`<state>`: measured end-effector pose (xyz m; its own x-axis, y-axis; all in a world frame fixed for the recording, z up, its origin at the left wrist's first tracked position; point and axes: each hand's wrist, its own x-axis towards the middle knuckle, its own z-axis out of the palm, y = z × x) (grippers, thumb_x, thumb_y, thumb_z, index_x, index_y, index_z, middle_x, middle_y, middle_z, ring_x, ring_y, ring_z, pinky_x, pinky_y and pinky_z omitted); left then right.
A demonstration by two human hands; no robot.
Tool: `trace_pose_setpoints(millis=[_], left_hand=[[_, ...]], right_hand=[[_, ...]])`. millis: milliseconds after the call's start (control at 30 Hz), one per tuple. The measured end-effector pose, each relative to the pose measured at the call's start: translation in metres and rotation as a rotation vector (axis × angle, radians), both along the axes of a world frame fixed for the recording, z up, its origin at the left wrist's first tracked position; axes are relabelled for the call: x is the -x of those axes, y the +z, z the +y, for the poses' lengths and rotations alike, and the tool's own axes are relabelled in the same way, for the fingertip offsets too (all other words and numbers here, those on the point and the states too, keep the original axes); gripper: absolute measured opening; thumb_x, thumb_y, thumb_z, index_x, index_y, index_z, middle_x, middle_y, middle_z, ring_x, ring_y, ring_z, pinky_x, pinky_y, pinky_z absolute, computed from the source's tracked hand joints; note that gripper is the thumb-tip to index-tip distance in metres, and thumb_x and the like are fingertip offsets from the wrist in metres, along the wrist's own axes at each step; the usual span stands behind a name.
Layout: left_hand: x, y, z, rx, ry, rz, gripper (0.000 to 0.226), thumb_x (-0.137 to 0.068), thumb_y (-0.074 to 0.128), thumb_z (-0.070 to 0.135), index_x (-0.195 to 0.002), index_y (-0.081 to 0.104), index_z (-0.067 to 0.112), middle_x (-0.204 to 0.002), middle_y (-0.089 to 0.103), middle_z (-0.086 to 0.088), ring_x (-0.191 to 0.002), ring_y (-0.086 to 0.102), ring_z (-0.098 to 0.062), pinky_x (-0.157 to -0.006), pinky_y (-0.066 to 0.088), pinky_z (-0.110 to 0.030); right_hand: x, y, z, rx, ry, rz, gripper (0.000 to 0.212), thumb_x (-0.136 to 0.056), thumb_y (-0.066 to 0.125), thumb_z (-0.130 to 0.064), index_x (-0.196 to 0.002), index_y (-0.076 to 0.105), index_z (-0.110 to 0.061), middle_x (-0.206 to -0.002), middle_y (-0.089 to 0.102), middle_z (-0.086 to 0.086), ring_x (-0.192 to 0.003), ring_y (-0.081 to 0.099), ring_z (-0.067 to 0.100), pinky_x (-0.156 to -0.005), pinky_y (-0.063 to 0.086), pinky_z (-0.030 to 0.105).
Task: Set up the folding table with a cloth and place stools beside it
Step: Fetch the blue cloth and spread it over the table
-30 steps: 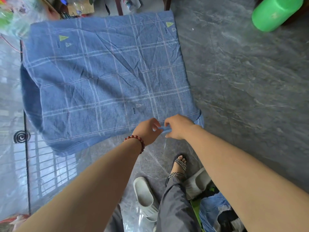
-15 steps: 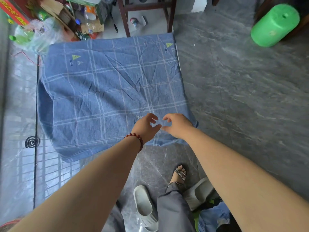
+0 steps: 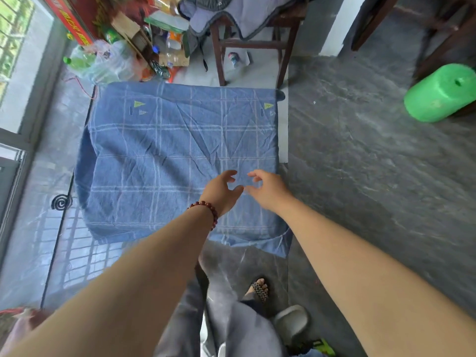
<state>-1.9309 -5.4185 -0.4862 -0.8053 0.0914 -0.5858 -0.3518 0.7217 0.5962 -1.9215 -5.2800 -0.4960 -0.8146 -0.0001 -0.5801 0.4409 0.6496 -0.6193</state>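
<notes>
A blue checked cloth lies spread over the low folding table, whose white edge shows along the right side. The cloth hangs over the left and near edges, with a corner drooping at the near right. My left hand, with a red bead bracelet on the wrist, hovers over the cloth's near right part with fingers loosely spread. My right hand is beside it, fingers relaxed and apart, holding nothing. A green plastic stool lies on its side on the floor at the far right.
A dark wooden chair draped with grey fabric stands behind the table. Bags, bottles and boxes crowd the far left corner by a glass door. Grey slippers lie by my sandalled foot. Grey marble floor stretches to the right.
Both hands have let go of the cloth's near edge and moved forward over the cloth, fingers opening. The view has pulled back, showing more of the room.
</notes>
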Motion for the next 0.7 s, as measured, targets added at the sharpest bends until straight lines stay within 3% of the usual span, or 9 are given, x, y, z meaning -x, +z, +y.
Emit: trace_pose_setpoints(millis=[200,333,567,700], left_hand=[[0.039,0.001,0.001,-0.038,0.068,0.037,0.052,-0.09,0.059,0.031,-0.139,0.041,0.027,-0.133,0.054,0.003,-0.119,0.053,-0.02,-0.098,0.044,-0.032],[0.078,0.007,-0.002,-0.07,0.093,0.058,0.052,-0.09,0.059,0.027,-0.139,0.041,0.025,-0.133,0.054,0.002,-0.121,0.052,-0.021,-0.102,0.042,-0.037],[0.125,0.022,-0.011,-0.045,0.154,0.084,0.053,-0.093,0.055,0.029,-0.142,0.036,0.026,-0.138,0.05,0.004,-0.117,0.054,-0.018,-0.082,0.042,-0.024],[0.135,0.017,-0.013,-0.058,0.242,0.078,0.051,-0.093,0.055,0.027,-0.14,0.038,0.026,-0.136,0.052,0.003,-0.12,0.052,-0.019,-0.087,0.043,-0.025]], right_hand=[[0.048,0.009,0.001,-0.028,0.038,-0.008,0.047,-0.09,0.062,-0.033,-0.133,0.05,-0.018,-0.134,0.054,0.005,-0.121,0.053,0.022,-0.1,0.044,0.033],[0.088,0.02,0.006,-0.059,0.093,0.017,0.042,-0.092,0.058,-0.03,-0.132,0.051,-0.019,-0.133,0.054,0.005,-0.118,0.053,0.022,-0.097,0.042,0.03],[0.142,0.034,0.0,-0.052,0.149,0.011,0.041,-0.094,0.054,-0.034,-0.134,0.049,-0.027,-0.136,0.051,0.001,-0.117,0.053,0.019,-0.081,0.041,0.023],[0.165,0.031,0.003,-0.041,0.232,-0.013,0.04,-0.095,0.052,-0.034,-0.134,0.049,-0.027,-0.136,0.05,0.001,-0.111,0.055,0.018,-0.081,0.042,0.024]])
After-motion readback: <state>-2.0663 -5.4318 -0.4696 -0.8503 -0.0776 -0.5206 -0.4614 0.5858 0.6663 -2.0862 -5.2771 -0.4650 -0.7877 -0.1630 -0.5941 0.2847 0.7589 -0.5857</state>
